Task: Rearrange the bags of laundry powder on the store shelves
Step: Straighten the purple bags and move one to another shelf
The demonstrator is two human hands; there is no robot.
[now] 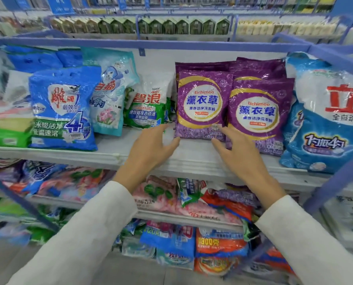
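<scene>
1. A white store shelf (130, 150) with blue rails runs left to right across the view. It carries a row of laundry powder bags standing on their bottom edges.
2. The largest, a blue-and-white bag (326, 120) with red lettering, stands at the far right end.
3. A blue bag (62, 109) with a big "4" stands toward the left. A smaller green-and-white bag (147, 103) leans just right of it, further back.
4. Two matching purple bags stand in the middle, side by side and touching. Each is glossy and crinkled, with a white oval label ringed in gold and blue characters. More of the same are stacked behind them. The left purple bag (202, 103) is upright, its long axis vertical and its top leaning back. The right purple bag (258, 114) sits slightly nearer the shelf's front edge.
5. Both hands reach in from below in white sleeves (101, 223), one on either side of the left purple bag's bottom edge.
6. The right hand (240, 153) is the nearer. Its grip is spread, with fingertips over the bag's lower right corner, at the seam between the two purple bags.
7. The left hand (153, 145) also has a spread grip and holds nothing. Its thumb is just beside the lower left corner.
8. The bag lies straight ahead of both hands and above them, so a two-sided hold looks likeliest.
</scene>
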